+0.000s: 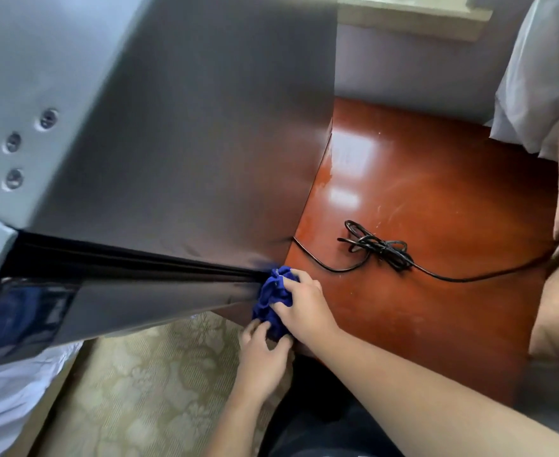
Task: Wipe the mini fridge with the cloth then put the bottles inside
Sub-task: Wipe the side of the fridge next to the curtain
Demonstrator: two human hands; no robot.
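Fridge (172,143) looms big and rigid on the glossy surface (436,192); cloth (273,291), soft, light, best wadded up, sits at the door seam's corner; right hand (304,305) curls its fingers (283,305) round it; left hand (261,351) pinches the lower end.

Smooth brushed-metal mini fridge (179,143), crumpled blue cloth (274,298), glossy lacquered wooden table (436,199), patterned woven carpet (146,390)

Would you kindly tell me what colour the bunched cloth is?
The bunched cloth is deep blue; head view.
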